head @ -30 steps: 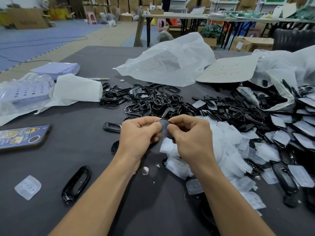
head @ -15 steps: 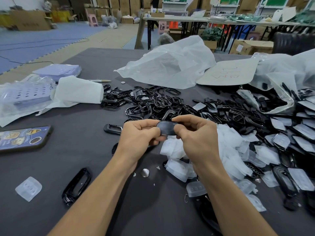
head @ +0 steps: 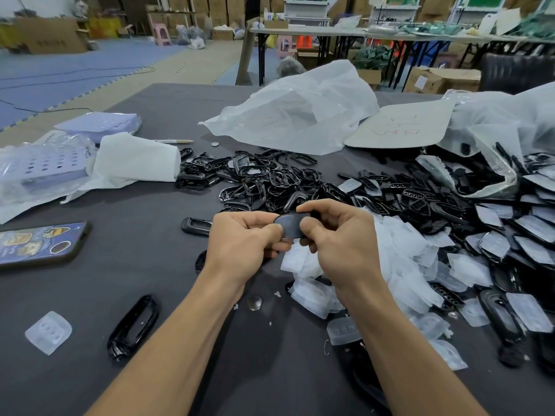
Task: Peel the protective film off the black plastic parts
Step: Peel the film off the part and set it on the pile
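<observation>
Hands meet above the middle of the dark grey worktop (head: 144, 265). The left hand (head: 240, 243) and the right hand (head: 341, 246) hold one black plastic part (head: 290, 226), a flat oval piece, between them in the air. The fingers of the left hand are curled and pinch its left end. The fingers of the right hand are curled round its right end, with the forefinger over the top edge and the thumb on the near face. Whether film covers this part, I cannot tell. Just below and to the right of the hands lies a heap of loose clear film pieces (head: 402, 265). Behind the hands is a pile of black frames (head: 264, 181), and at the far right lie parts with film on them (head: 528, 235). On the left side of the worktop rest a phone (head: 39, 243), one loose black frame (head: 133, 325) and a single film piece (head: 48, 331).
</observation>
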Available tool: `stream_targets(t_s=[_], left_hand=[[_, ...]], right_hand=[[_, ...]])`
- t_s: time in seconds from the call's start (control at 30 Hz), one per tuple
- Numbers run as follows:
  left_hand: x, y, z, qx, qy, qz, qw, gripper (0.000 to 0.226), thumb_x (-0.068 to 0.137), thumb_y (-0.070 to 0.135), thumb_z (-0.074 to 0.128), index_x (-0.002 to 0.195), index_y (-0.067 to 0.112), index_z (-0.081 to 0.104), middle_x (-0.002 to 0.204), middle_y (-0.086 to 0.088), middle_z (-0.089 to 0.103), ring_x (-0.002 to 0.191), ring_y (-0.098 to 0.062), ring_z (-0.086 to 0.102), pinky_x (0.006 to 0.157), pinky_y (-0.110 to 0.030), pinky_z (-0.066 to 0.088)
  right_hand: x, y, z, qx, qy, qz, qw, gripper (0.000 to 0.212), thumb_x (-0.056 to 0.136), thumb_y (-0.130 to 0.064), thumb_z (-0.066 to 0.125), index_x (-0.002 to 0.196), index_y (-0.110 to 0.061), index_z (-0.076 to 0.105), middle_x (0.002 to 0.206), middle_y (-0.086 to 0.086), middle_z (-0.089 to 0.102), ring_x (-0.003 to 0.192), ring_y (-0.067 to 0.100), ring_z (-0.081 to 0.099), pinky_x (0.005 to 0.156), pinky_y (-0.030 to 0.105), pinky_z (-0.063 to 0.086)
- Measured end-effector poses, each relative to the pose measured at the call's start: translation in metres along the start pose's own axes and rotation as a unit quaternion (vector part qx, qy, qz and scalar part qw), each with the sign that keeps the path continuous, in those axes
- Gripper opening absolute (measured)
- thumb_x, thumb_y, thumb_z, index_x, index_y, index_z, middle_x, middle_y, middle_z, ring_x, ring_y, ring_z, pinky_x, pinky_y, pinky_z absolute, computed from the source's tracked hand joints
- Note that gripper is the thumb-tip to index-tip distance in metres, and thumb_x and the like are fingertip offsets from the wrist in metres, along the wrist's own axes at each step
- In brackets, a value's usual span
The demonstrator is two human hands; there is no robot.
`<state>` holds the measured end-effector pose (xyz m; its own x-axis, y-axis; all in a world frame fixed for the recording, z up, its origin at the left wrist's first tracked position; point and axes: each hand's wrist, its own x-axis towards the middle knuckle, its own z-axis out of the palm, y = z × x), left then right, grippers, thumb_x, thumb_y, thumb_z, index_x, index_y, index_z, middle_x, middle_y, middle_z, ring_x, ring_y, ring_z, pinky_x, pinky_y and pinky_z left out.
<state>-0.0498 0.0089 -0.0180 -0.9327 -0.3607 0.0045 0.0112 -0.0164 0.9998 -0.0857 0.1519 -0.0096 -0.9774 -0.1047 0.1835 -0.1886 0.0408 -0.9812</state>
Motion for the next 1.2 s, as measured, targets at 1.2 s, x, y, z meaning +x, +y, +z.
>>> stream_targets(t_s=[1.2], left_hand=[[0.0018, 0.0026, -0.0046, -0.023, -0.058, -0.022, 0.998, 0.018, 0.08, 0.018, 0.066, 0.077, 0.006, 0.08, 0.08, -0.017, 0.078, 0.065, -0.02, 0.076, 0.052, -0.019, 0.047]], right_hand=[[0.0017, 0.0009, -0.0033, 0.032, -0.016, -0.002, 0.999, 0.036, 0.094, 0.01, 0.055, 0.096, -0.017, 0.079, 0.076, 0.005, 0.075, 0.058, 0.016, 0.067, 0.058, 0.027, 0.056]])
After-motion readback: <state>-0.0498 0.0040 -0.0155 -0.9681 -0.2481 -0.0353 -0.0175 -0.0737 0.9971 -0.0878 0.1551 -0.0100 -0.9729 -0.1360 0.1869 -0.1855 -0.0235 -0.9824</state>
